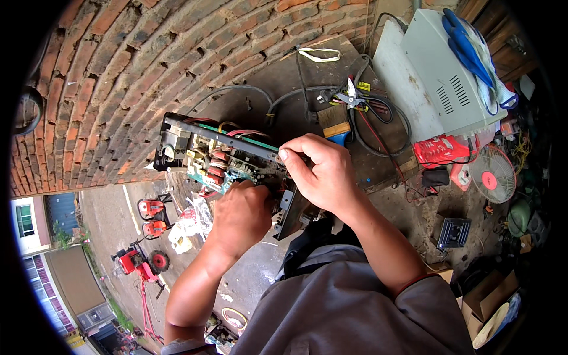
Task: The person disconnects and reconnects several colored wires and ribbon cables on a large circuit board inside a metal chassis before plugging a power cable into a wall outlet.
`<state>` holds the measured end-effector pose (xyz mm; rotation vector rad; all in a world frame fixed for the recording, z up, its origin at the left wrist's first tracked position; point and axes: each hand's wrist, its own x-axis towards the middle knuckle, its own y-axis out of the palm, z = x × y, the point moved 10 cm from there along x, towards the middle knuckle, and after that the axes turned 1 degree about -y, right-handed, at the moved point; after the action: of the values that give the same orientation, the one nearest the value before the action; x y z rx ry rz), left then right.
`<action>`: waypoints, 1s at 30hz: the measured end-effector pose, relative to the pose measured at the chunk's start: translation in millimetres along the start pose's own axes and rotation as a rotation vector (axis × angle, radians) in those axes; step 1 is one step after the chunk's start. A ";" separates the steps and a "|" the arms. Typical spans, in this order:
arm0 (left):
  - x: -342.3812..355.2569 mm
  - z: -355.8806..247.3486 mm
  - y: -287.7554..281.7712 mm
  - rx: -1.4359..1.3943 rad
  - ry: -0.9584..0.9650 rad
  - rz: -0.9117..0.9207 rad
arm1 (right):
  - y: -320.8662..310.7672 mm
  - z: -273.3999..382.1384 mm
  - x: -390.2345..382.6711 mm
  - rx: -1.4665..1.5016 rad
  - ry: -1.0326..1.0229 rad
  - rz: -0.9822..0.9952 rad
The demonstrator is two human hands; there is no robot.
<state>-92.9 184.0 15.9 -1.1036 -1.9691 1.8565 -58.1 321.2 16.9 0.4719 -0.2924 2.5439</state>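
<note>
An open electronic unit (pixel 216 154), with circuit boards, coils, wires and a black metal frame, is tilted on the near edge of a dark workbench (pixel 248 83). My left hand (pixel 239 216) has its fingers curled into the lower part of the boards; its fingertips are hidden. My right hand (pixel 313 171) has thumb and index finger close together at the frame's upper right corner, other fingers curled; what lies between the fingertips is too small to make out. A paintbrush (pixel 333 124), snips (pixel 350 94) and coiled black cable (pixel 387 148) lie beside the unit.
A brick wall (pixel 106 89) rises behind. At right are a grey metal cabinet (pixel 438 65) with blue gloves (pixel 473 53), a red bag (pixel 441 151), a fan (pixel 491 174) and cardboard boxes (pixel 485 302). At lower left, red machines (pixel 142 260) stand on concrete ground.
</note>
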 end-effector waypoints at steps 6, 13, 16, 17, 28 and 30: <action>3.1 0.9 2.2 0.006 -0.059 0.046 | -0.2 1.4 0.6 0.012 -0.014 -0.016; 5.7 6.5 3.2 -0.093 -0.147 0.045 | -1.5 -0.4 1.1 0.024 -0.003 -0.019; 7.9 2.3 4.7 -0.073 -0.124 0.031 | -1.5 -3.3 0.8 0.018 0.009 -0.017; 8.5 0.4 5.9 -0.062 -0.118 0.027 | -1.3 -5.0 -0.1 0.020 0.017 -0.019; -41.0 44.4 -19.1 -0.695 0.008 -0.437 | 3.8 -4.8 -4.2 -0.027 0.107 0.041; -71.6 118.3 26.4 -1.022 -0.202 -0.533 | 7.9 -2.2 -4.9 -0.072 0.137 0.064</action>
<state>-107.0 45.8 -6.2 -0.4283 -3.0306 0.6626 -59.1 313.0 12.1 0.2629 -0.3522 2.6028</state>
